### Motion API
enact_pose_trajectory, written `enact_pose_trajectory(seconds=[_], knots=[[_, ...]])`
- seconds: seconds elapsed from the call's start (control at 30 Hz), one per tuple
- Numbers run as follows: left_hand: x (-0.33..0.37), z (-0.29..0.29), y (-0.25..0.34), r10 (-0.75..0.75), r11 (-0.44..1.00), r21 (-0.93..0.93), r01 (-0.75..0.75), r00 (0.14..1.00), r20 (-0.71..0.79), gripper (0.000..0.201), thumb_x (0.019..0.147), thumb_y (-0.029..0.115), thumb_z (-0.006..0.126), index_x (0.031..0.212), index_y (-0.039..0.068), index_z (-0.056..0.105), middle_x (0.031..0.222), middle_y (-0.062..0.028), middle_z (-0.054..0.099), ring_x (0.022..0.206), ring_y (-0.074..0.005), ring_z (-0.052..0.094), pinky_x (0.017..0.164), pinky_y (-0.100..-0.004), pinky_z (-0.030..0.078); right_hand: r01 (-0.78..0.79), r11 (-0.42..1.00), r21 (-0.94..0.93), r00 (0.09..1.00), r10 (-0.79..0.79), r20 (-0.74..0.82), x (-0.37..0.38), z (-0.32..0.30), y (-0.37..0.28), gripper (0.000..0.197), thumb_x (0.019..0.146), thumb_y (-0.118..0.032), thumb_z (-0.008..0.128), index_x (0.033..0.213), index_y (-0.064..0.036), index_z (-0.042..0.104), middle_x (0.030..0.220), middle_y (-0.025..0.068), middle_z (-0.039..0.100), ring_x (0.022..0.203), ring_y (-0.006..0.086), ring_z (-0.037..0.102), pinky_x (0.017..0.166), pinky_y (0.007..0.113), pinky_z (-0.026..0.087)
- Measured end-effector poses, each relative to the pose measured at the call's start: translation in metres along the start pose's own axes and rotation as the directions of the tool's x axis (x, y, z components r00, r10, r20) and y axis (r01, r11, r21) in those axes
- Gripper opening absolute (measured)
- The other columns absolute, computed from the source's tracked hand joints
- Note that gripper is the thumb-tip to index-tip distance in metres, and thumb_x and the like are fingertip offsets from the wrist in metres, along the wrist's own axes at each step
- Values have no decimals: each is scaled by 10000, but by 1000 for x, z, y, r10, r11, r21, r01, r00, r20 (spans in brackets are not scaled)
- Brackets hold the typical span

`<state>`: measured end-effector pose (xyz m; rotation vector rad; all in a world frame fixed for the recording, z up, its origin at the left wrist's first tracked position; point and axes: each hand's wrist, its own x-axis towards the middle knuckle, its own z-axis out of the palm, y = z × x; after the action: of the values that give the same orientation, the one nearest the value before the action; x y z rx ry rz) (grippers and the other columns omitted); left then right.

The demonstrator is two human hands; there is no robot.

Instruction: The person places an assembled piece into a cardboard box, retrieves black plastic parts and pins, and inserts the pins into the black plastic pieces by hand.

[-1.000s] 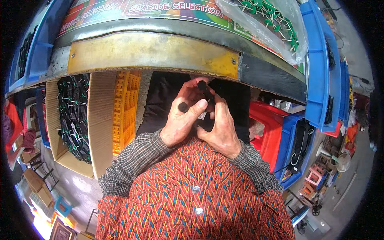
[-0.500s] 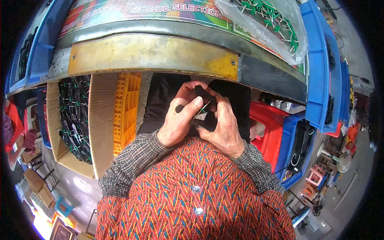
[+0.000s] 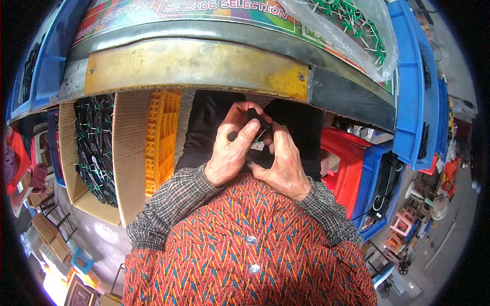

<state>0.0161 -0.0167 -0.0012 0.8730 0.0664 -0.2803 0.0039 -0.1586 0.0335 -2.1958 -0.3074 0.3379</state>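
Over my lap, below the table edge, my left hand pinches a small black piece between thumb and fingers. My right hand closes on the same piece from the other side, its fingertips close to those of the left. Between the hands a thin pale pin with a bit of green shows against the black piece. The fingers cover most of it, so its full shape is hidden. A cardboard box on the left holds many black pieces with green parts and pale pins.
On the table lies a clear plastic bag of green parts with pale pins. A yellowed metal strip lines the table's front edge. Nearby are an orange crate, a red plastic stool and blue bins.
The black piece has tilted slightly in my fingers, and less of the pale pin shows. Both hands remain nearly in place, while the whole view has shifted a little.
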Motion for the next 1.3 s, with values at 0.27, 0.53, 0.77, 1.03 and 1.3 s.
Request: enact_pose_trajectory(seconds=[0.27,0.53,0.77,1.03,1.3], knots=[[1,-1,-3,65,997,37,-64,997,-39,200,941,156,577,1052,33,464,952,-76,590,825,-105,556,742,-262,476,-5,1000,-14,1000,5,-11,-2,7,0,753,602,-29,748,1254,40,378,997,187,494,862,316,569,745,396,496],[-1,-4,-1,34,967,254,-12,996,-81,145,897,122,623,918,57,495,881,-22,543,845,-91,507,768,-245,426,47,999,16,994,-45,-100,-7,15,10,474,670,18,691,1108,11,511,772,50,484,562,130,442,508,285,407],[4,-4,5,72,938,344,-32,992,-106,228,836,152,712,850,47,510,776,1,550,741,-59,523,665,-228,445,15,1000,10,999,-14,-42,-6,11,4,413,657,17,664,1030,39,488,793,149,504,692,303,561,608,403,465],[0,-12,10,-60,996,-64,65,995,79,414,781,236,770,1054,23,544,1049,-92,611,917,-155,594,842,-309,482,-84,987,134,991,96,-89,-4,4,-2,327,694,42,662,985,8,517,797,104,497,673,209,517,601,327,455],[-15,-18,15,-23,999,38,27,996,-90,325,855,100,681,1127,-9,541,962,-90,654,838,-127,618,748,-266,516,-142,956,257,979,173,-105,-5,4,-3,307,738,34,689,998,11,527,828,57,505,704,113,512,565,247,455]])
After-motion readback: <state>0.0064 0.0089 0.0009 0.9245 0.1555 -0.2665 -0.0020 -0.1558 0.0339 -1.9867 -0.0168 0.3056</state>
